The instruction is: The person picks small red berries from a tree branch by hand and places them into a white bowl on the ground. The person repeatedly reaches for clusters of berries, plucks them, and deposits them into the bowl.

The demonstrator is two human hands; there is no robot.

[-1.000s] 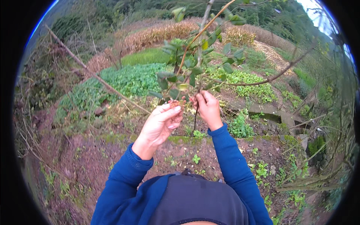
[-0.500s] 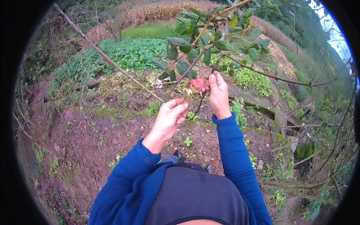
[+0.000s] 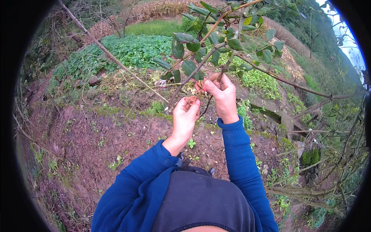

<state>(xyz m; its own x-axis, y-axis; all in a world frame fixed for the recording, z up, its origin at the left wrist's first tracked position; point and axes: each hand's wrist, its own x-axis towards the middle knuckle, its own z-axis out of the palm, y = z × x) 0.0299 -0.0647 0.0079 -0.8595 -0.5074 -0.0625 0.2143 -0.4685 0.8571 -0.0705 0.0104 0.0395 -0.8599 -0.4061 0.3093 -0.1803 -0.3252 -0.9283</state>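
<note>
My left hand (image 3: 186,118) is closed in a pinch on small reddish-brown withered petals (image 3: 192,100). Just above and to its right, my right hand (image 3: 223,96) is closed, its thumb and fingertips at a pink flower (image 3: 199,84) that is mostly hidden by them. The thin dark stem behind the fingers belongs to a shrub with dark green leaves (image 3: 189,67). My two hands are close together, their fingertips slightly apart.
A bare grey branch (image 3: 112,56) slants in from the upper left, and a thorny-looking branch (image 3: 286,80) runs off to the right. Low green plants (image 3: 127,52) grow beyond. Reddish soil (image 3: 92,143) lies below, with dry brush (image 3: 309,191) at lower right.
My left hand has moved right and slightly up, nearer the right hand. The right hand's thumb has shifted left toward the pink flower, which shows less now. The leaves have swayed slightly.
</note>
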